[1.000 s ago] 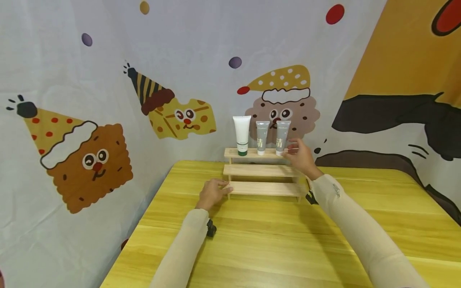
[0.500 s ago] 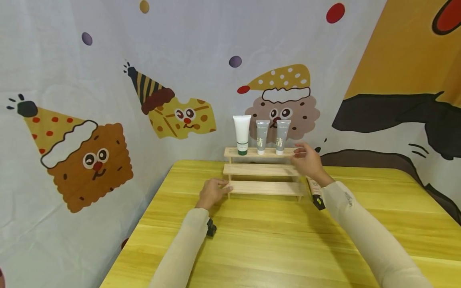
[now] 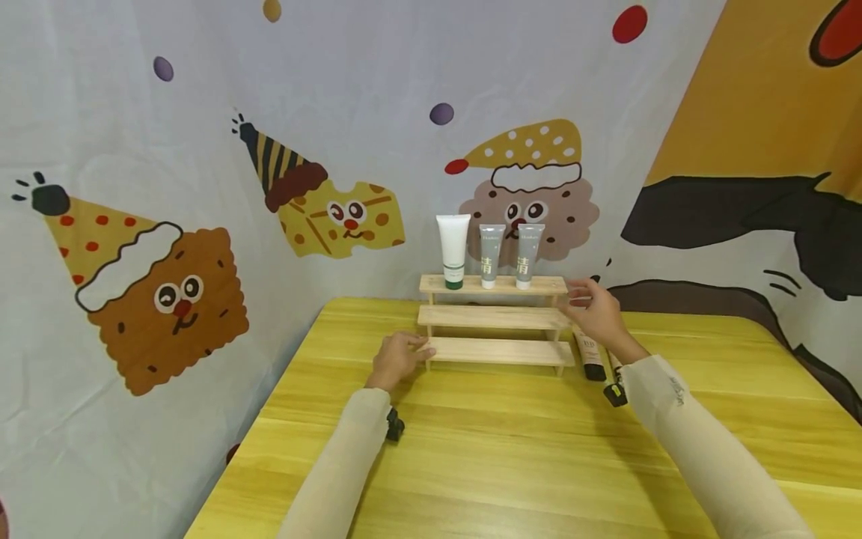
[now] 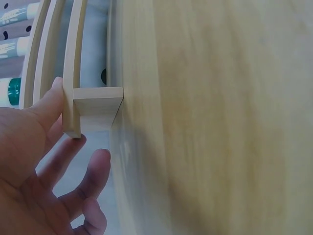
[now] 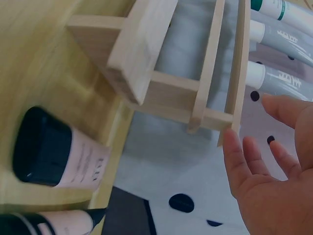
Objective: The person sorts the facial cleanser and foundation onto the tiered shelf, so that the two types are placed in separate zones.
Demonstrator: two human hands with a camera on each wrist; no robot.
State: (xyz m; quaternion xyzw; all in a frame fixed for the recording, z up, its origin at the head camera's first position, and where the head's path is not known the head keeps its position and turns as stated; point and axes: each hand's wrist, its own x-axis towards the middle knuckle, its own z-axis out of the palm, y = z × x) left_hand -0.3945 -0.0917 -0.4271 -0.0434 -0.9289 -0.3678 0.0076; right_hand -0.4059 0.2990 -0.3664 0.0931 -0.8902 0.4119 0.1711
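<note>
A three-tier wooden display rack stands on the table. Its bottom shelf's left end is pinched by my left hand; the left wrist view shows the thumb on top of the board and a finger against its end. Beside the top shelf's right end is my right hand, fingers extended, a fingertip at or against the board's end. Upright on the top shelf are a white tube with a green cap and two grey tubes, one in the middle and one to the right.
Right of the rack, a pink tube with a black cap lies on the yellow wood-grain table. Another black-capped tube lies beside it, partly behind the right sleeve. A cartoon-printed cloth hangs behind the table.
My right hand has moved from beside the right grey tube rightward to the top shelf's end. The tubes lying on the table have come into view. My left hand has stayed put.
</note>
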